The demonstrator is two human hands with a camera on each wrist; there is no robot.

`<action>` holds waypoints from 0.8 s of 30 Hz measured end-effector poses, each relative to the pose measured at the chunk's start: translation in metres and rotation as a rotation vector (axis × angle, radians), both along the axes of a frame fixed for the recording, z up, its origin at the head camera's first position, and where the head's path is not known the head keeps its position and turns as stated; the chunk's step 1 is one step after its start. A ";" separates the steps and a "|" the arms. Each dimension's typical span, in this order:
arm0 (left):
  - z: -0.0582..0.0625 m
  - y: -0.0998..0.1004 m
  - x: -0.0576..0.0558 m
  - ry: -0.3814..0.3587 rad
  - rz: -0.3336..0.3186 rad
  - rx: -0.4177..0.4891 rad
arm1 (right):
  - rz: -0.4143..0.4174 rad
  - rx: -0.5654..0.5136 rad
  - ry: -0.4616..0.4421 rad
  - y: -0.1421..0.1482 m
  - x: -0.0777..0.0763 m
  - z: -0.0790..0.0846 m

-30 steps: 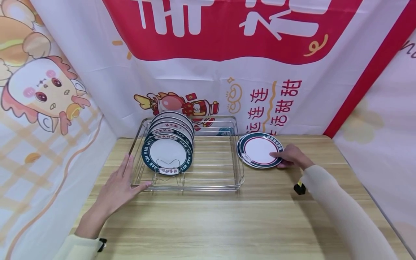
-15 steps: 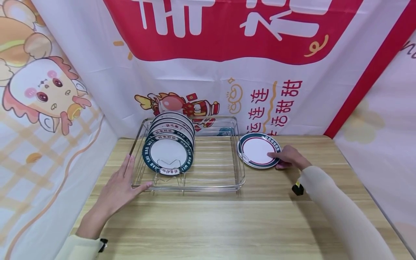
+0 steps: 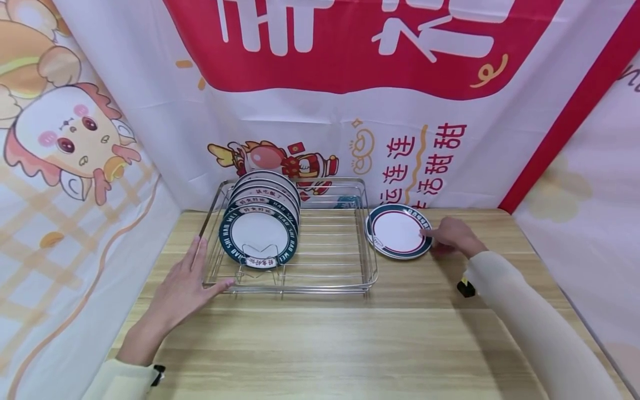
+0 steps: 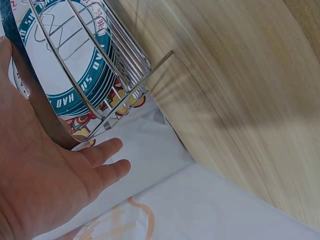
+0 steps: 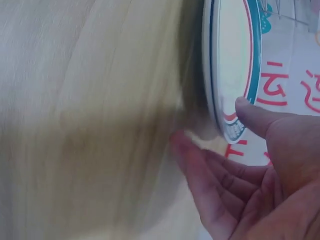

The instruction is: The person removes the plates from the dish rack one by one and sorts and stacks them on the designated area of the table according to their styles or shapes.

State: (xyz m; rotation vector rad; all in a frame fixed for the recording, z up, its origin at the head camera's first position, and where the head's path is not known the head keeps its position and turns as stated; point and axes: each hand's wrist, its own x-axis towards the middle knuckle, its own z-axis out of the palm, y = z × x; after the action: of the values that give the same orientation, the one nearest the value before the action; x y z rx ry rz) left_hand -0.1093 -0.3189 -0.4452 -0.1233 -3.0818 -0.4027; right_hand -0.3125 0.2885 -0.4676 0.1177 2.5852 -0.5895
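A wire dish rack (image 3: 325, 289) stands on the table, with several green-rimmed plates (image 3: 257, 236) upright in its left part. My left hand (image 3: 180, 291) rests against the rack's left side, thumb along the front rim and the other fingers extended; in the left wrist view two fingers (image 4: 102, 172) reach past the metal edge. Right of the rack lies a small pile of plates, the top plate (image 3: 397, 230) white with a red inner ring and green rim. My right hand (image 3: 454, 236) is at its right edge, thumb over the rim and fingers apart from the plates below.
A wooden table (image 3: 320, 344) extends in front of the rack. Printed cloth (image 3: 310, 122) hangs close behind the rack and plates, with more cloth along both sides. The rack's right part shows bare wires.
My right hand moves the plate pile slightly left and lines the plates up, then loosens and draws back a little to the right. The left hand stays at the rack.
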 end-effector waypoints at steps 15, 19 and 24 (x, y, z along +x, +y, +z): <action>0.000 0.000 0.001 0.002 -0.001 0.006 | 0.171 0.226 0.401 -0.064 0.017 0.078; -0.001 -0.001 0.001 0.009 0.000 0.008 | 0.231 0.226 0.469 -0.096 0.025 0.102; -0.001 -0.001 0.000 0.012 -0.005 0.008 | 0.304 0.184 0.547 -0.131 0.033 0.125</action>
State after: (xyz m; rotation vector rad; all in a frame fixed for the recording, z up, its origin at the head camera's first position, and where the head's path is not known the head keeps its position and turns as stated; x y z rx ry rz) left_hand -0.1095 -0.3197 -0.4465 -0.1324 -3.0681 -0.4124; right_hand -0.2794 0.1571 -0.3424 -0.4284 3.0916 -0.2961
